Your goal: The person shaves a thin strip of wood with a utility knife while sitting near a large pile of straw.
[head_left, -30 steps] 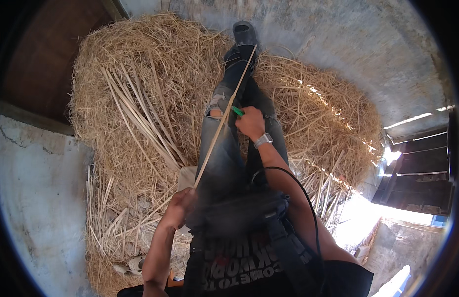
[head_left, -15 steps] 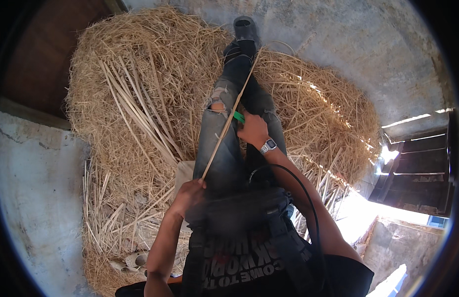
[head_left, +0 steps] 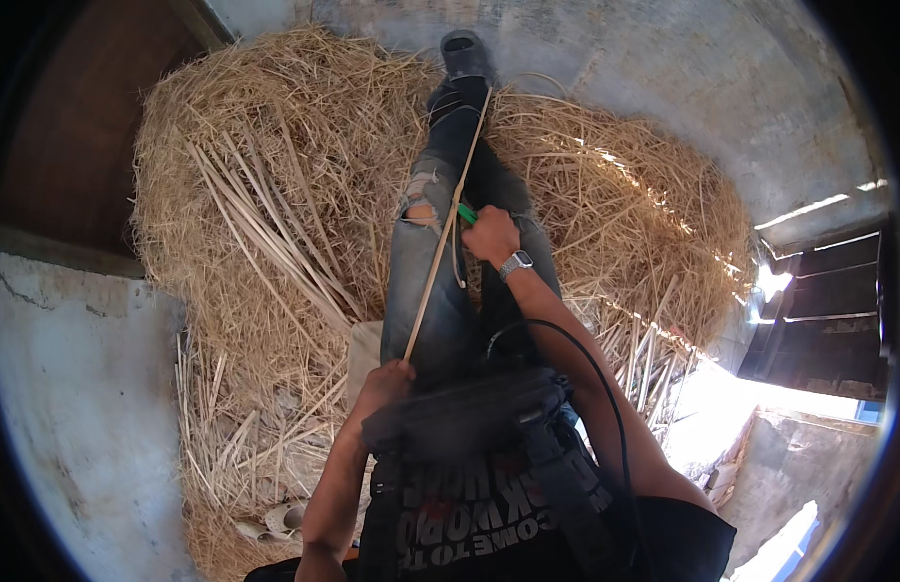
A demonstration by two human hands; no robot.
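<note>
A long, thin pale bamboo strip (head_left: 434, 281) slants up and away across my jeans, its far end near the shoe. My left hand (head_left: 385, 383) is closed round its near end, close to my waist. Over my thighs, my right hand (head_left: 492, 233) is closed on a green-handled tool (head_left: 466, 213), whose tip meets the strip at mid-length. A blade, if any, cannot be made out. Below that contact hangs a thin curled shaving (head_left: 459, 267), beside the strip.
Straw (head_left: 275, 97) is heaped on both sides of my legs. A bundle of split strips (head_left: 275, 238) lies on it at the left. More loose strips (head_left: 654, 359) lie at the right. Concrete walls (head_left: 76, 378) and a slatted wooden shutter (head_left: 818, 310) surround me. A black cable (head_left: 605, 407) crosses my right arm.
My right hand and the green-handled tool have shifted slightly up and left in the view. A curled shaving now shows below the tool. My left hand still grips the near end.
</note>
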